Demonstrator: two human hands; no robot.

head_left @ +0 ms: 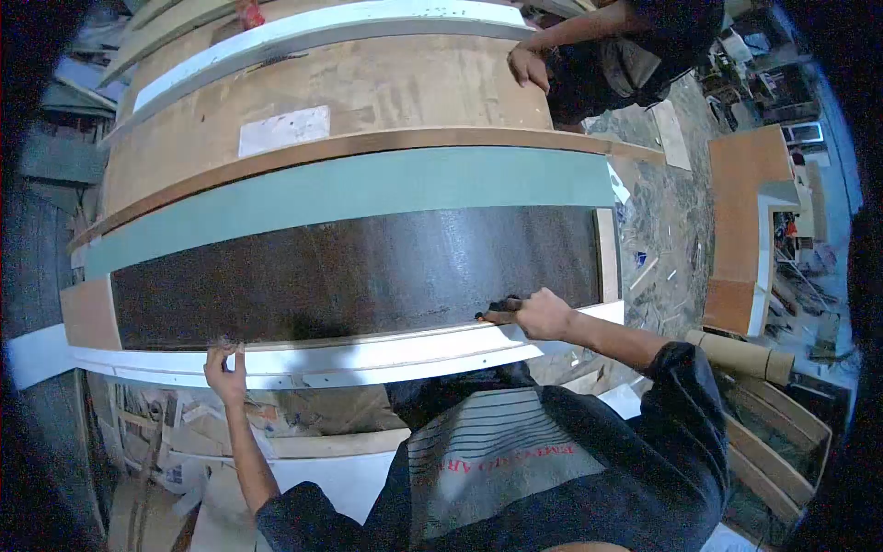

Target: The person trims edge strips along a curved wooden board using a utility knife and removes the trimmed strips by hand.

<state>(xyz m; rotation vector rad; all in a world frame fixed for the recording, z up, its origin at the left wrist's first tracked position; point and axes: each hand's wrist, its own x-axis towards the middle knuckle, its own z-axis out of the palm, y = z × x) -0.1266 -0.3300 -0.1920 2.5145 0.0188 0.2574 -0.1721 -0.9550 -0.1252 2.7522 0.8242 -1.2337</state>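
A long dark brown panel lies across the work surface, with a white strip along its near edge. At the strip's left part, my left hand has its thumb and a finger apart at the edge, with nothing visible between them. My right hand is closed around a small dark tool, whose tip is at the panel's near edge, toward the right. What kind of tool it is, I cannot make out. Behind the dark panel runs a pale green strip.
A co-worker's hand rests on the plywood board at the back. A wooden batten and a white board cross it. An orange-brown cabinet panel and a cardboard roll are at the right.
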